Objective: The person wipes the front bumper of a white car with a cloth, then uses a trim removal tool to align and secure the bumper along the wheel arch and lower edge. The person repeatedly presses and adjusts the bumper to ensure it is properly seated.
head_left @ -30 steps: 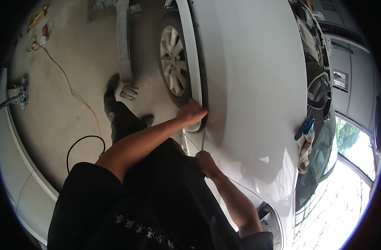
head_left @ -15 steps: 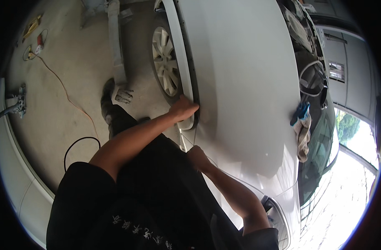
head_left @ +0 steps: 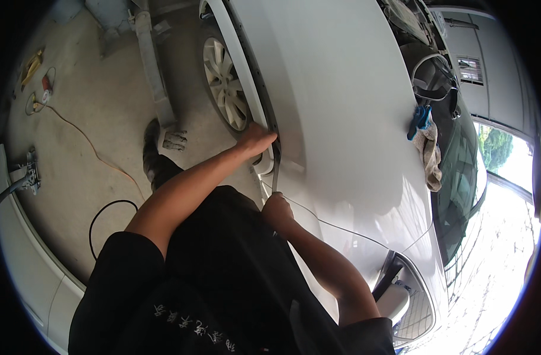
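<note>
slim grey bar (head_left: pixel 276 176), between both hands (head_left: pixel 257 141), gripped by the right (head_left: pixel 277 210)

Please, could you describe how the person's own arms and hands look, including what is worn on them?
The left hand and right hand are ungloved and the forearms bare, with no watch or band visible. The black top has short sleeves and small pale lettering on its front.

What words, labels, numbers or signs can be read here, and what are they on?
White characters on the person's black shirt: not copied out here.
Bluish-white marking at lower right: too small and blurred to tell whether it is lettering.
No other text is readable.
</note>
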Demonstrator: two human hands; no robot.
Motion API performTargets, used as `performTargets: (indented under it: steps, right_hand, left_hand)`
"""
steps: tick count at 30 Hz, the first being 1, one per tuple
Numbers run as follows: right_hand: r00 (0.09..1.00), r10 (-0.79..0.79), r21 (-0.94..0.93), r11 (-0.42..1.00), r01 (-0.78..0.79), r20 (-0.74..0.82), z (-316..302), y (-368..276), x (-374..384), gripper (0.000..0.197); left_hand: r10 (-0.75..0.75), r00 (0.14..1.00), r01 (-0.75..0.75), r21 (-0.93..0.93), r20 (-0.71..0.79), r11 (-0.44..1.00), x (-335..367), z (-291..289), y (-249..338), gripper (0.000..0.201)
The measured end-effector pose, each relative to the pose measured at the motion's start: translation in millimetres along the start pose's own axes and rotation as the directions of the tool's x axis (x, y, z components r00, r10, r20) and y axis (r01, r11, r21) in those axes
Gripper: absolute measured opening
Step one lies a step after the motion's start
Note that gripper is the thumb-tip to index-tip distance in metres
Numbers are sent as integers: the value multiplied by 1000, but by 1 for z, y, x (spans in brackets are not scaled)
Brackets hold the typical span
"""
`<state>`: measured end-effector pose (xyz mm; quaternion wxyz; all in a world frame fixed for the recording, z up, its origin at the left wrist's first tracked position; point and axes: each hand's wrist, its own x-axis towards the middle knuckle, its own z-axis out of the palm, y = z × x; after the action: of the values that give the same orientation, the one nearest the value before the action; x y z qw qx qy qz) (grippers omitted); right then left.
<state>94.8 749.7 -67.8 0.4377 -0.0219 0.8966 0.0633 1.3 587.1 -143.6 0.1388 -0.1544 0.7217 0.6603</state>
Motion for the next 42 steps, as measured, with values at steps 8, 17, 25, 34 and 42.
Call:
performTargets:
  steps: [8,17,25,34,42]
  right_hand:
    - [857,-514,-321,817,479,-28,5,36,11,16]
    - [991,66,724,678,-130,117,-17,5,-20,64]
    - [998,-28,650,757,60,-60,-7,11,-7,36]
    - [682,-724,-501,555,664,102,-8,23,16,7]
    - [683,-672,-437,543,717,286,-33,19,14,9]
  left_hand:
    - [-68,998,65,-191,-8,979,0,1,-9,27]
    - [-80,996,73,-163,-35,984,4,6,-13,34]
    - [-53,996,42,-167,-65,985,0,4,-5,32]
    - [-97,994,92,-106,-43,990,0,-1,0,33]
    - [-9,993,-4,100,121,995,-1,-3,-5,50]
